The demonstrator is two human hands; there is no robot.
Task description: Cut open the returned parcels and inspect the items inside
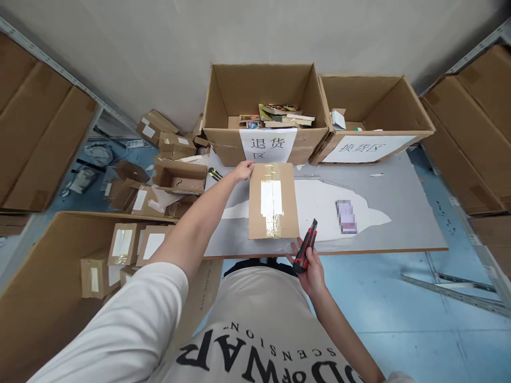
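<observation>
A closed cardboard box [259, 223] lies on the table, with clear tape down its middle and a white label [271, 198] on top. My left hand [244, 170] grips the box at its far left corner. In my right hand [311, 268] is a red and black utility knife [305, 247], its blade pointing up and away from me, just off the box's near right corner. Some fingers of the right hand are spread behind the knife. A second knife, yellow and black [214, 174], lies at the table's left edge, near my left forearm.
Two open cartons with paper signs stand at the back; the left carton [223, 141] holds several books [285, 116]. A blurred purple item [346, 216] lies on the grey and white tabletop [399, 202]. Discarded boxes [179, 178] and a large carton [48, 276] of parcels are at left.
</observation>
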